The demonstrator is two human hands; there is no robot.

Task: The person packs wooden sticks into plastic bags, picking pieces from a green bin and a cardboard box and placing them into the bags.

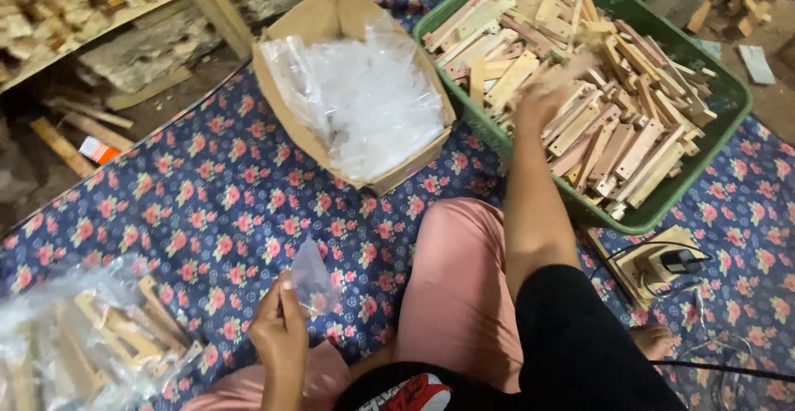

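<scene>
A: What is the left hand (280,328) holding?

B: A small clear plastic bag (313,278), pinched at its lower edge between thumb and fingers, standing up above the blue cloth with red flowers (207,204). Whether anything is inside it is hard to tell.

A: And the right hand (553,96)?

B: It reaches into the green plastic crate (729,104), over the pile of short pale wooden strips (617,129). The hand is blurred, so I cannot tell if the fingers are apart or clamped on a strip.

A: What lies around?

B: An open brown cardboard box (319,26) stuffed with more clear bags, just left of the crate. At the lower left, a clear sack of wooden pieces (99,336), blurred and cut off by the edge. Pink-trousered knees (455,287) sit between the arms. By the crate's near corner a small wooden block with a black cable (662,262), partly hidden.
</scene>
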